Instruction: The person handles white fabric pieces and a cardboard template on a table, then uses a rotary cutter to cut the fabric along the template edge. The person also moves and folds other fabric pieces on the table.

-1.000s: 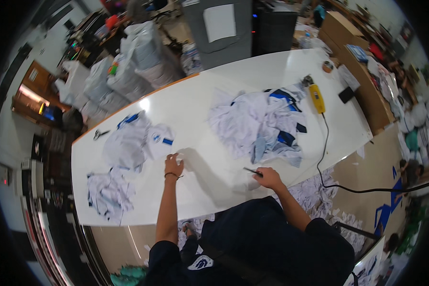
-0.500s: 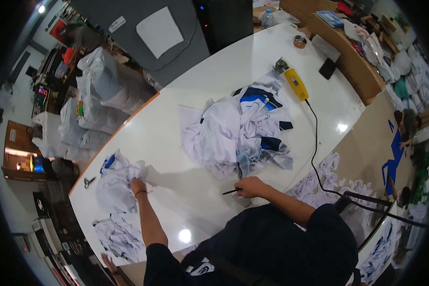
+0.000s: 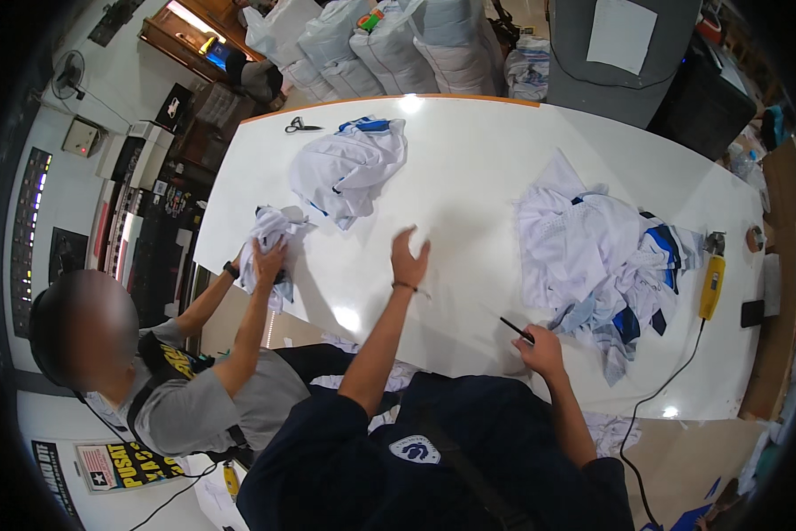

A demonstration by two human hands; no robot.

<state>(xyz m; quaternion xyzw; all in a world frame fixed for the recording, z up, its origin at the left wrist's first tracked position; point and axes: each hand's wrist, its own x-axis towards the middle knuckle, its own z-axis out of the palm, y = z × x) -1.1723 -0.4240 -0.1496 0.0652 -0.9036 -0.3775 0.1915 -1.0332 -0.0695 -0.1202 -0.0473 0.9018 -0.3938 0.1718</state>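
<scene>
My left hand (image 3: 409, 264) is over the middle of the white table (image 3: 455, 203), fingers apart and holding nothing, below and right of a white garment heap (image 3: 340, 168) with blue panels. My right hand (image 3: 540, 352) grips a thin black tool (image 3: 513, 327) near the table's front edge, just below a larger pile of white fabric pieces (image 3: 593, 248) with blue and dark parts. A yellow corded power cutter (image 3: 712, 283) lies right of that pile. Black scissors (image 3: 301, 124) lie at the far left of the table.
A co-worker (image 3: 194, 389) in grey stands at my left, both hands on a bunched white cloth (image 3: 265, 248). Stuffed white sacks (image 3: 380, 57) and a grey cabinet (image 3: 610, 80) stand beyond the table. A phone (image 3: 752, 312) and tape roll (image 3: 755, 237) lie right, beside cardboard (image 3: 779, 345).
The view has swung left, bringing the co-worker fully into sight with cloth in hand. My left hand has come away from the left garment heap, open. My right hand still grips the black tool.
</scene>
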